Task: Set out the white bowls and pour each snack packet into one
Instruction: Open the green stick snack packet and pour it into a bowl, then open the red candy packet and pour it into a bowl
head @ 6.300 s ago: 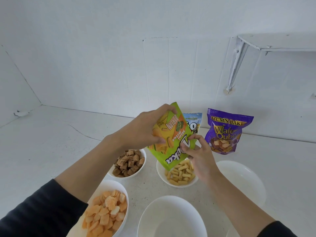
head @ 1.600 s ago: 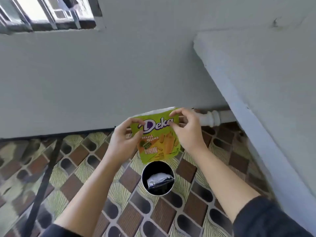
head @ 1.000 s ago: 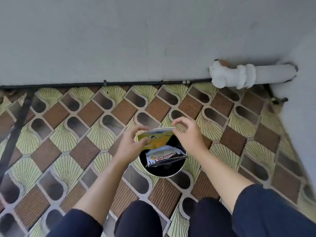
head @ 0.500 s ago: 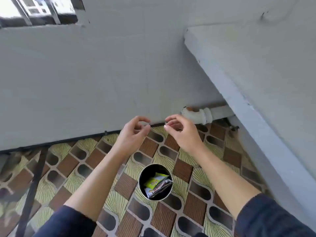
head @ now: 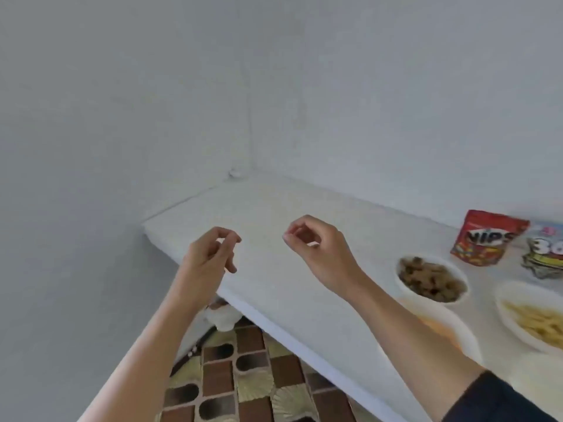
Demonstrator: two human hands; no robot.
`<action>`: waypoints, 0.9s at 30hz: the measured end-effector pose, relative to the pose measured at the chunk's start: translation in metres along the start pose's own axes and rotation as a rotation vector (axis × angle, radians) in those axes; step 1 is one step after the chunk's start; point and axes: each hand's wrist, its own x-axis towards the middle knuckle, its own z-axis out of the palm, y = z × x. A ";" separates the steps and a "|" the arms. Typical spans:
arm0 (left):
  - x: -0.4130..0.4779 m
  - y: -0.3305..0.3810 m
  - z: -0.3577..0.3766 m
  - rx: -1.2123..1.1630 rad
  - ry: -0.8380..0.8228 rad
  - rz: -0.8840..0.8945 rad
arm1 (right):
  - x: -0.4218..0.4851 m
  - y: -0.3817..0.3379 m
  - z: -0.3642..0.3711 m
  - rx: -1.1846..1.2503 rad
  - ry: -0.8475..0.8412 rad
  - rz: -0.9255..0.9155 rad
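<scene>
My left hand [head: 210, 257] and my right hand [head: 316, 251] hover side by side over the left end of the white counter [head: 274, 208]. Both have loosely curled fingers and hold nothing. To the right stand three white bowls: one with brown pieces [head: 431, 278], one with yellow sticks [head: 533, 321], and one with orange pieces [head: 447, 327] partly hidden behind my right forearm. A red NIPS packet [head: 486, 239] stands upright behind the bowls. Beside it, a blue and white packet [head: 545, 254] is cut off by the frame's right edge.
The counter meets white walls at a corner [head: 240, 173] behind my hands. Its front edge runs diagonally to the lower right. Below it lie a patterned tile floor [head: 243, 376] and a white pipe end [head: 224, 318].
The green packet has gone into the black bin on the floor, where it lay half a second ago. The view has swung from the floor up to the counter. Both hands stay empty.
</scene>
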 end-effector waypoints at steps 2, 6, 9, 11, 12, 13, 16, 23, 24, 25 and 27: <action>0.009 0.028 0.041 -0.016 -0.088 0.077 | -0.004 0.005 -0.050 -0.005 0.098 0.008; 0.025 0.079 0.130 -0.083 -0.282 0.173 | -0.018 0.030 -0.143 -0.043 0.276 0.034; 0.039 0.107 0.195 -0.105 -0.375 0.206 | -0.026 0.055 -0.204 -0.107 0.371 0.042; 0.048 0.125 0.244 -0.115 -0.432 0.214 | -0.028 0.075 -0.247 -0.125 0.424 0.060; 0.053 0.132 0.268 -0.120 -0.460 0.216 | -0.028 0.086 -0.267 -0.137 0.448 0.068; 0.059 0.140 0.291 -0.123 -0.486 0.217 | -0.026 0.095 -0.286 -0.156 0.474 0.074; 0.078 0.159 0.355 -0.126 -0.528 0.202 | -0.018 0.120 -0.337 -0.239 0.541 0.100; 0.123 0.177 0.469 -0.034 -0.526 0.203 | 0.029 0.185 -0.418 -0.658 0.527 0.173; 0.129 0.175 0.481 -0.013 -0.525 0.200 | 0.035 0.193 -0.424 -0.697 0.507 0.194; 0.133 0.173 0.491 0.004 -0.522 0.194 | 0.040 0.200 -0.429 -0.734 0.483 0.207; 0.140 0.169 0.508 0.035 -0.517 0.172 | 0.046 0.212 -0.436 -0.798 0.417 0.226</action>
